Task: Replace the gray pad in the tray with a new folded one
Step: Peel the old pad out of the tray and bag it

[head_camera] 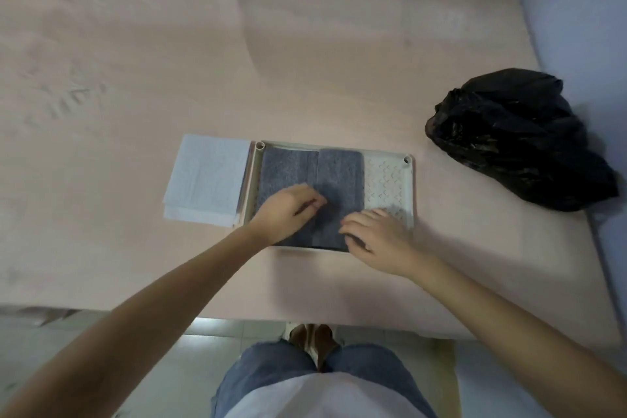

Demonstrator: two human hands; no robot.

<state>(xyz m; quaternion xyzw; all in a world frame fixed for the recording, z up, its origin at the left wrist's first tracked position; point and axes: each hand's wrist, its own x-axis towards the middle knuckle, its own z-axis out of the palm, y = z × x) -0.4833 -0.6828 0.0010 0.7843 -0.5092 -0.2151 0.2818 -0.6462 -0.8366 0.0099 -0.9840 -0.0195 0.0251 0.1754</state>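
From above her head, the gray pad lies in the cream tray, its right part folded over so the patterned tray floor shows on that side. Her left hand rests on the pad with fingers curled, seemingly pinching the fold's edge. Her right hand lies flat at the pad's near right corner, gripping nothing. The new white pad waits just left of the tray. She would do well to keep folding evenly, then lift both ends together.
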